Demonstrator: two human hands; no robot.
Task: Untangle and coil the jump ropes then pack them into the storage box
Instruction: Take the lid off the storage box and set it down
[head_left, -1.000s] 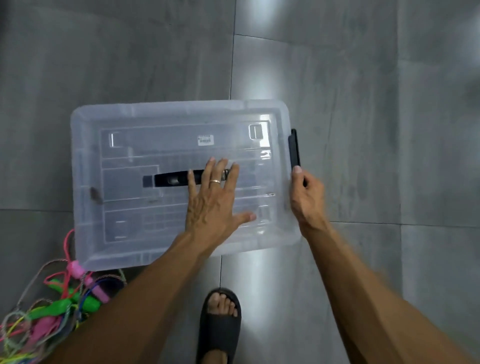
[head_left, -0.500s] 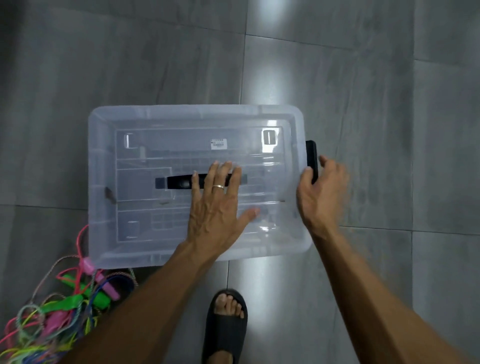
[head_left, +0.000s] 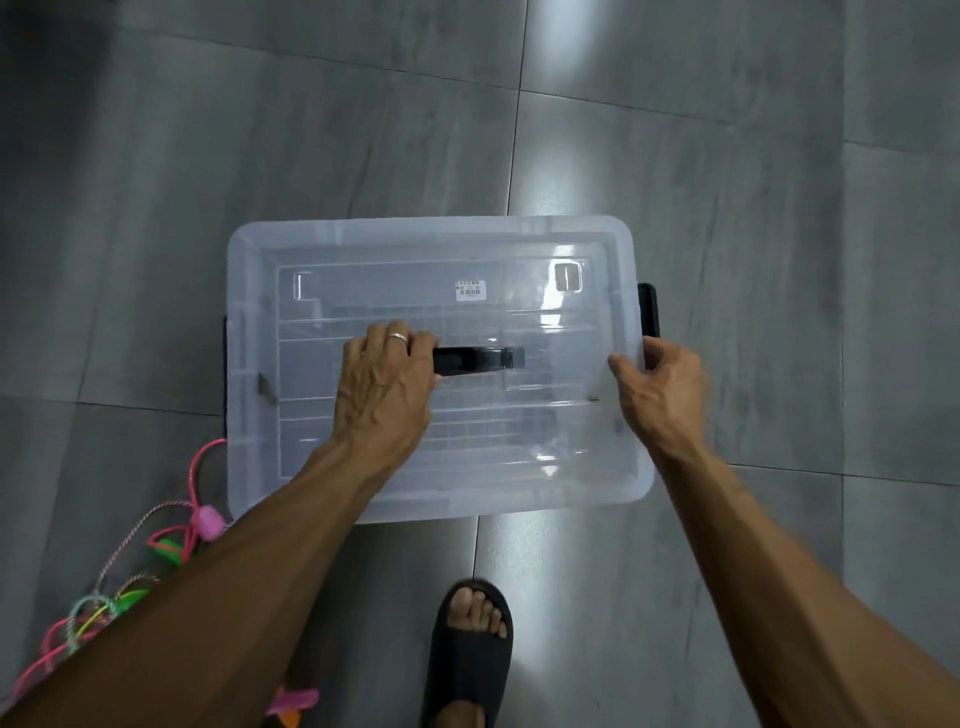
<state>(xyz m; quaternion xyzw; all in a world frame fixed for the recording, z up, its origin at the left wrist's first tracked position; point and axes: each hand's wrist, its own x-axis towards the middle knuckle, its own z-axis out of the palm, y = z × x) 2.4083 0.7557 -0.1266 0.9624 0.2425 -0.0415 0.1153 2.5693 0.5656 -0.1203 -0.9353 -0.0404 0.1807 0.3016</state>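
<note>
Head camera view: a person bends over a clear storage box (head_left: 519, 249) on a grey tiled floor (head_left: 727, 156), both hands on its lid.

At the centre of the frame, the left hand (head_left: 384, 384) curls its fingers round the left end of the black lid handle (head_left: 478, 359), a ring on one finger. At 3 o'clock on the box, the right hand (head_left: 657, 387) grips the lid's right edge, thumb on top and fingers curled beside the black side latch (head_left: 648, 310). A barcode sticker (head_left: 470, 291) sits toward the lid's 12 o'clock edge. The tangled jump ropes (head_left: 130, 587), pink, green and yellow, lie on the floor at 7 o'clock, outside the box and partly hidden by the left forearm. A foot in a black sandal (head_left: 470, 654) stands at 6 o'clock.
</note>
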